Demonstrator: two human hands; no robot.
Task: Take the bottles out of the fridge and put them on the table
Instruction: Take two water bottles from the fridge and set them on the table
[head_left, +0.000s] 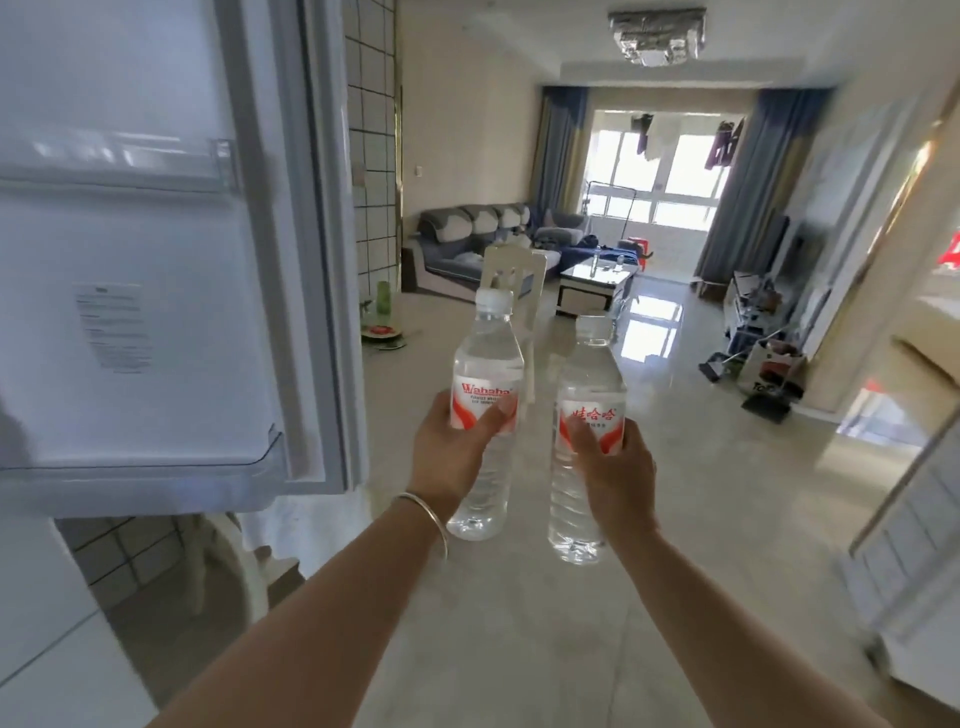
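Two clear water bottles are held upright and side by side out in front of the person, just apart: the left bottle (487, 410) in the left hand (451, 457), the right bottle (586, 436) in the right hand (615, 475). Each hand's fingers wrap the red-and-white label. The open fridge door (156, 249) stands at left, with a coffee tabletop (597, 278) far off.

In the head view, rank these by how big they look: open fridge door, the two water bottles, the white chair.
1. fridge door, largest, though nearest.
2. left bottle and right bottle, alike.
3. white chair, smallest, but farther and partly hidden.
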